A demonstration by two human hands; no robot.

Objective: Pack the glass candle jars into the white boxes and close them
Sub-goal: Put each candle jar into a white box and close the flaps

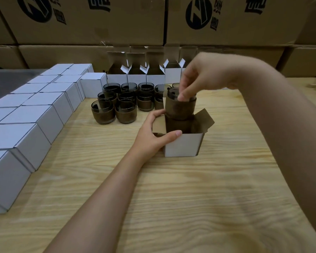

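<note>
While the left hand (pixel 154 133) grips the open box (pixel 182 146) on the table (pixel 171 198), the right hand (pixel 195 77) pinches the jar (pixel 180 108) by its rim, upright, its base at the box mouth, between raised flaps.

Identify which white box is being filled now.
The open white box at mid-table: the left hand grips it and the right hand holds a jar at its mouth. The other boxes stand untouched.

Wooden table (pixel 171 198) before stacked brown cartons (pixel 98 21)
</note>
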